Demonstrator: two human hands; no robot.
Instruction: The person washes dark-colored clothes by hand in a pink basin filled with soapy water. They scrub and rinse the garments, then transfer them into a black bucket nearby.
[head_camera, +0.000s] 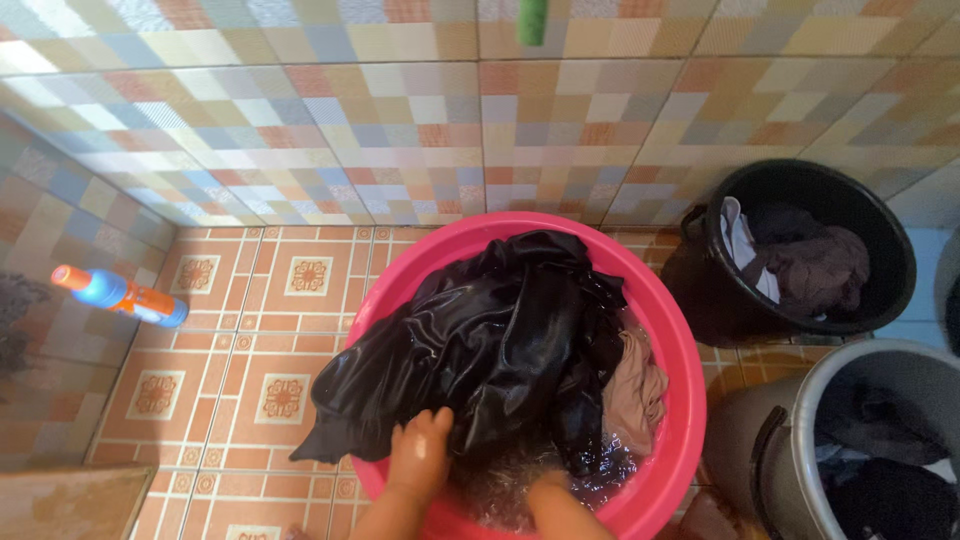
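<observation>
Your left hand (418, 455) grips the wet black shiny garment (490, 340) heaped in the round pink plastic basin (672, 340); your right hand (548, 492) is sunk in sudsy water, fingers hidden, so grip cannot be told; a black bucket (880, 230) stands nearby.

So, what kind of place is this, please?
Probably a tiled washroom used for hand laundry: tiled wall and floor, a pink basin of soapy water holding a wet black garment, and buckets of clothes beside it.
</observation>
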